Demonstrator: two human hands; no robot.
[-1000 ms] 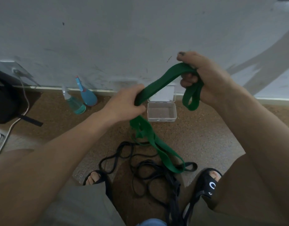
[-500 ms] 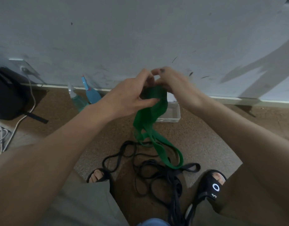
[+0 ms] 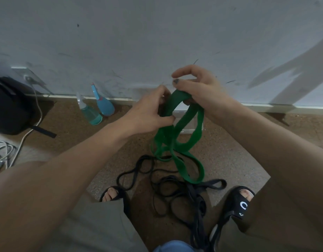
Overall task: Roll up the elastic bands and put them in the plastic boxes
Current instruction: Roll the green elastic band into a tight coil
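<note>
A wide green elastic band (image 3: 177, 140) hangs in loops between my hands above the floor. My left hand (image 3: 149, 115) grips its upper part from the left. My right hand (image 3: 199, 88) holds the top of the band with its lower fingers, thumb and forefinger raised above it. The band's lower loops trail down to the floor. Behind the band, a clear plastic box (image 3: 186, 127) sits on the floor near the wall, mostly hidden. Several thin black elastic bands (image 3: 168, 190) lie tangled on the floor between my feet.
Two blue spray bottles (image 3: 97, 108) lie at the wall's base on the left. A black bag (image 3: 9, 110) and white cables (image 3: 4, 151) are at the far left. My sandalled feet (image 3: 240, 202) flank the black bands.
My hands met and then drew slightly apart again. The right hand has gathered more loops of the green band, which hang lower to the right.
</note>
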